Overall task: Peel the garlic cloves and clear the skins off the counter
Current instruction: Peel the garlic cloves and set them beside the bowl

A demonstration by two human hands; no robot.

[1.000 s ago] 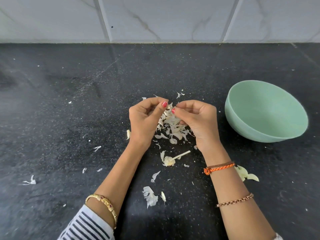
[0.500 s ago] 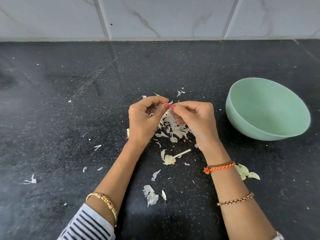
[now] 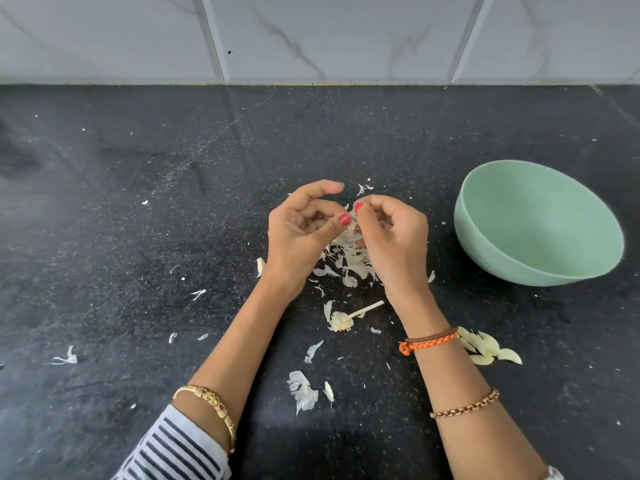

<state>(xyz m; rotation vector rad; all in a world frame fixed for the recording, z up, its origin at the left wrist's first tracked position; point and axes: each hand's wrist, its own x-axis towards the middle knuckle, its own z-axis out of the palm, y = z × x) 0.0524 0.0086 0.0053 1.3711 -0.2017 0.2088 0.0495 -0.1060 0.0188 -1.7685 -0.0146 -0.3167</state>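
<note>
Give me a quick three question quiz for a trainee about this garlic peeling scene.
1. True or false: the green bowl stands on the person's right side.
2. Where does the biggest heap of skins lie? A) in the bowl B) on the counter under the hands C) by the wall
3. What lies just right of the right wrist, near the orange band?

Key: 1 true. 2 B. 3 pale garlic cloves.

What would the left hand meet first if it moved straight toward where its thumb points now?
Most likely the right hand: the left hand points its thumb at it, almost touching. Depth is unclear.
</note>
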